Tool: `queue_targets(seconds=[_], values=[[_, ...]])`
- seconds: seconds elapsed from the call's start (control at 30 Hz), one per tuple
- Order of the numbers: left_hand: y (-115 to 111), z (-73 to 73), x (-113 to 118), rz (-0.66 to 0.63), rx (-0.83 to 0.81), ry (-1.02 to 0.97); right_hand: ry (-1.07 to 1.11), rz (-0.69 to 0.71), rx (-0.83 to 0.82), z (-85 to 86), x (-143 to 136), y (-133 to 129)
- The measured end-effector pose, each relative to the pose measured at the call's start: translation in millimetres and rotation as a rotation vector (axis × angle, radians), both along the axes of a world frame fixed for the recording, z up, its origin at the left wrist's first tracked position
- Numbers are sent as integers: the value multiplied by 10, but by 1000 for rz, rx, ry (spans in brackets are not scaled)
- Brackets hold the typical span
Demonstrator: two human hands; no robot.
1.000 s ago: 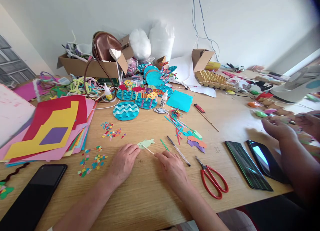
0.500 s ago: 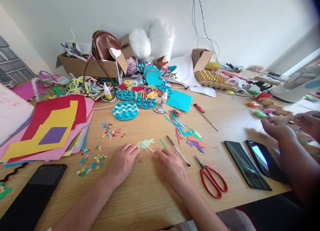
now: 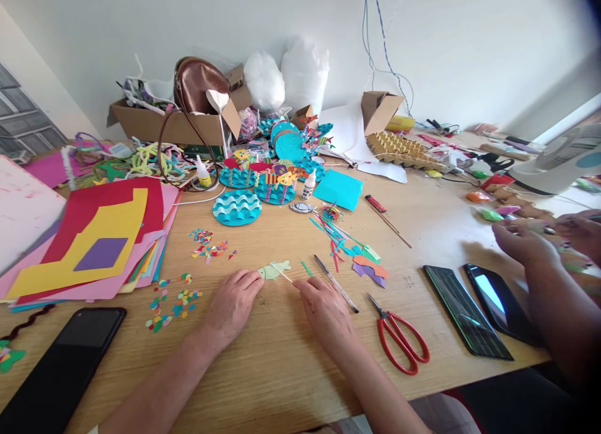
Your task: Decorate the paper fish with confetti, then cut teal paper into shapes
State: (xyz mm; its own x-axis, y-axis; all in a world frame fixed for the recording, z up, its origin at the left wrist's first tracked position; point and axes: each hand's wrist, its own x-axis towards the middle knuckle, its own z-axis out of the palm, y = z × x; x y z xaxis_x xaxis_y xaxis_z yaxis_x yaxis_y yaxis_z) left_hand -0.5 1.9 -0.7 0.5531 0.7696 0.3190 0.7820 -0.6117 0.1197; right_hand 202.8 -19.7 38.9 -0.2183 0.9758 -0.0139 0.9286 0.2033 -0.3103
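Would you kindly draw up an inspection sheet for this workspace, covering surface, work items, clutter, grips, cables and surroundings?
Surface: wooden tabletop, bare between the forearms.
Work items: pale green paper fish, lying on the tabletop; thin white stick, one end over the fish.
Clutter: red-handled scissors, pen, paper dots, stacked coloured paper and dark phones.
Grips: left grip has its fingertips at the fish's left end; right grip holds the stick.
Cables: blue cables hang along the wall.
Surroundings: brown bag in a cardboard box at the back; co-worker's hands at the right.
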Motion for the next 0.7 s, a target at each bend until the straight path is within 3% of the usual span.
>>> queue_targets(seconds=[0.7], values=[[-1, -9, -5, 2, -1, 9, -19, 39, -47, 6, -92, -8]])
